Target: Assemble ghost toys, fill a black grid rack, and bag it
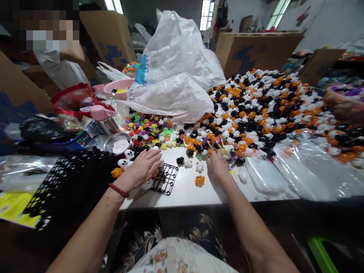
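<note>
My left hand [145, 167] lies palm down over a black plastic grid [166, 180], its fingers stretched out. Around and partly under it are small ghost and pumpkin figures, such as a white ghost [124, 163] and an orange pumpkin [117, 173]. My right hand [218, 165] reaches to the near edge of the heap, fingers curled down among the pieces; what they hold, if anything, is hidden. Between my hands, an orange pumpkin figure [199, 181], a white figure [199, 167] and a black figure [180, 161] lie on the white table [182, 199].
A large heap of orange, black and white figures [264, 110] covers the right side. Clear plastic bags [307, 170] lie at front right. Stacked black grids [76, 185], a metal bowl [130, 141] and a pink-lidded flask [104, 118] stand left. A white sack [179, 57] rises behind.
</note>
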Motion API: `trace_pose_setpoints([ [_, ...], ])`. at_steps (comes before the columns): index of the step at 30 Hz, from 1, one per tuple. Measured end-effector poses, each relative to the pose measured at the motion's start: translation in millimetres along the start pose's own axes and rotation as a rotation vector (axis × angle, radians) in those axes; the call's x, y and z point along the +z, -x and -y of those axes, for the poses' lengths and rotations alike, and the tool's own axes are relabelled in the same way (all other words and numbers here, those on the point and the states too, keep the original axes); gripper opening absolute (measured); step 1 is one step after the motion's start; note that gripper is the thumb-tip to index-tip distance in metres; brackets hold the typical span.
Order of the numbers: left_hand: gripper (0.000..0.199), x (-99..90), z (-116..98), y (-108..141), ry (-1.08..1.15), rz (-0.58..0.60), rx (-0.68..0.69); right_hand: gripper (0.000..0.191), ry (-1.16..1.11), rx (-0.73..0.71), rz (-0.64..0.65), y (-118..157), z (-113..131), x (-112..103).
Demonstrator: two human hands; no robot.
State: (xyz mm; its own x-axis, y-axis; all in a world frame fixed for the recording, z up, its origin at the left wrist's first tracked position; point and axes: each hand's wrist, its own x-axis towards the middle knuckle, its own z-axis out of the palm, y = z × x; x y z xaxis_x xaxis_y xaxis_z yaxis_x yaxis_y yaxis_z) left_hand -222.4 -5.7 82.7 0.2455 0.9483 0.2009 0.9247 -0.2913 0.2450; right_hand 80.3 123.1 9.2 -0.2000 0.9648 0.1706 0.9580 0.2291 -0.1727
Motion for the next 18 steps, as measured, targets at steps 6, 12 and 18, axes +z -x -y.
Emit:
trace_pose_setpoints([
  [6,0.047,-1.4,-2,0,-0.007,0.018,-0.005,0.015,0.011,-0.112,-0.065,1,7,10],
  [12,0.045,-3.2,-4,2,-0.013,0.023,-0.011,0.008,-0.114,-0.276,-0.117,10,47,1],
  [18,0.043,-1.8,-4,2,-0.005,0.004,0.000,0.005,-0.212,-0.376,-0.074,21,81,0],
])
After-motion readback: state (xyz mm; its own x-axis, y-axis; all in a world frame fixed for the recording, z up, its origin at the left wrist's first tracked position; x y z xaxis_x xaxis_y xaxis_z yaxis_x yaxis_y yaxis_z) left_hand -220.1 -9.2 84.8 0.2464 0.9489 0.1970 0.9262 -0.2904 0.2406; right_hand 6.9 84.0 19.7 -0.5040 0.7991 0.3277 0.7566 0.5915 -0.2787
